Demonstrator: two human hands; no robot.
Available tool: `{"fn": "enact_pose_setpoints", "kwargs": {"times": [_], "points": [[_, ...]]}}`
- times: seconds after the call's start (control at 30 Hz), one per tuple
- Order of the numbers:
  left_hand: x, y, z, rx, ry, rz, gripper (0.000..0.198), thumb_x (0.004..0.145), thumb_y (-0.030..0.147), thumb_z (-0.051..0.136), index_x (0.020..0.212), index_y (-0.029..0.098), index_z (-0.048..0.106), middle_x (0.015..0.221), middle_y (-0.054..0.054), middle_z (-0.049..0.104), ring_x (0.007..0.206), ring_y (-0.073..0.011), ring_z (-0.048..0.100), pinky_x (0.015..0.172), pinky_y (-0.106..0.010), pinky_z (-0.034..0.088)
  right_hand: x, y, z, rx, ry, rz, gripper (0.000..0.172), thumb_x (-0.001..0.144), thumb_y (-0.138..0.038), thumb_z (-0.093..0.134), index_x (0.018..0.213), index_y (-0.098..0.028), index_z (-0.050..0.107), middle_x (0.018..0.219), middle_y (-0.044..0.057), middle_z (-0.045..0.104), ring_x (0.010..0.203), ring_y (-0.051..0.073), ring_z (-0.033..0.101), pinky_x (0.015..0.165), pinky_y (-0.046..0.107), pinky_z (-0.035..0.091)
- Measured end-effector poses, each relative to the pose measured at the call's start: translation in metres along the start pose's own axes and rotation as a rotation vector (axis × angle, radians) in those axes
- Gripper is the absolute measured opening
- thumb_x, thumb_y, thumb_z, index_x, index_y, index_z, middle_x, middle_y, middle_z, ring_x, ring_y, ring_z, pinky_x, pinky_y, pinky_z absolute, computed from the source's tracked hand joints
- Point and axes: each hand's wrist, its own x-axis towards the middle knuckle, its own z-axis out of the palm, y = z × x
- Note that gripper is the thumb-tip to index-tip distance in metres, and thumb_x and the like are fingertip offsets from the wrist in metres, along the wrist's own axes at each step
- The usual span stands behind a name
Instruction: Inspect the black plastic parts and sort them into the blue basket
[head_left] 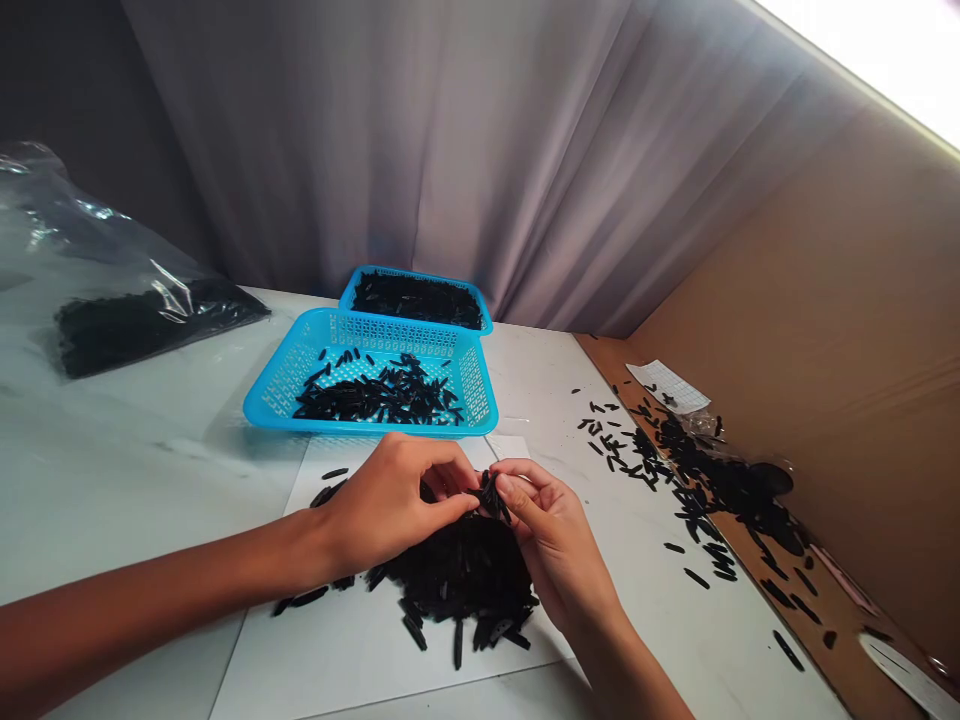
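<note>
Beyond the fingers stand a nearer blue basket (367,426) holding loose black strips and a farther basket (416,272) full of them; scattered strips (697,480) lie to their right on the counter (150,470). The left hand (390,500) and right hand (559,545) close their fingers from both sides on a small bundle (491,495) of flat, narrow black strips, just above a heap (465,575) on a white sheet (360,640).

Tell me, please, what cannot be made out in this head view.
Head view: black pieces pinched between left hand and right hand: shape too small, fingers cover them.
Pile: partly under both hands.
Far basket: contents partly hidden by wall of near basket.
Plastic bag: cut by left edge.
</note>
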Motion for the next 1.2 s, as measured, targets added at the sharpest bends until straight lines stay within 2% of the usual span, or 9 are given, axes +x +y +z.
{"fn": "enact_pose_setpoints", "kwargs": {"times": [0.27,0.47,0.57,0.67,0.87,1.2], "points": [[-0.001,-0.002,0.002,-0.059,0.013,-0.056,0.010,0.078,0.026,0.076,0.084,0.018,0.075,0.083,-0.003,0.075,0.074,-0.0167,0.069,0.071,-0.028,0.055,-0.001,0.000,0.000,-0.016,0.000,0.021,0.027,0.075,-0.036,0.083,0.088,-0.017,0.069,0.065,-0.002,0.063,0.061,0.010,0.049,0.059,0.022,0.037],[0.004,-0.001,-0.002,-0.131,0.051,-0.126,0.006,0.079,0.021,0.071,0.080,0.018,0.074,0.082,-0.003,0.076,0.075,-0.0175,0.071,0.073,-0.028,0.056,-0.002,-0.004,0.001,0.086,-0.027,0.079,0.020,0.079,-0.034,0.079,0.085,-0.020,0.066,0.080,0.000,0.068,0.072,0.014,0.062,0.072,0.026,0.048],[0.008,0.000,-0.005,-0.204,0.065,-0.170,0.008,0.078,0.024,0.071,0.079,0.016,0.073,0.080,-0.004,0.076,0.076,-0.0181,0.071,0.075,-0.029,0.056,-0.002,-0.005,0.000,0.094,-0.044,0.098,0.018,0.081,-0.031,0.076,0.092,-0.020,0.068,0.088,0.003,0.070,0.081,0.016,0.064,0.078,0.027,0.049],[0.010,0.000,-0.006,-0.269,0.047,-0.192,0.009,0.078,0.023,0.070,0.080,0.016,0.073,0.079,-0.004,0.076,0.076,-0.0182,0.072,0.075,-0.029,0.056,-0.003,-0.005,0.001,0.038,-0.076,0.093,0.025,0.081,-0.033,0.076,0.101,-0.020,0.071,0.094,0.005,0.070,0.087,0.018,0.063,0.077,0.028,0.049],[0.008,-0.003,-0.005,-0.289,0.048,-0.221,0.010,0.078,0.025,0.071,0.080,0.016,0.074,0.078,-0.005,0.076,0.072,-0.0177,0.071,0.072,-0.029,0.056,-0.003,-0.005,0.003,-0.124,-0.038,0.020,0.027,0.074,-0.036,0.082,0.094,-0.019,0.076,0.082,0.004,0.071,0.078,0.017,0.060,0.070,0.028,0.048],[0.008,-0.002,-0.005,-0.263,0.017,-0.213,0.010,0.079,0.025,0.071,0.082,0.017,0.076,0.082,-0.004,0.077,0.078,-0.0189,0.072,0.075,-0.029,0.056,0.001,0.000,0.001,-0.176,0.018,-0.031,0.022,0.078,-0.037,0.078,0.086,-0.017,0.076,0.077,0.004,0.069,0.073,0.017,0.059,0.066,0.027,0.047]]}}
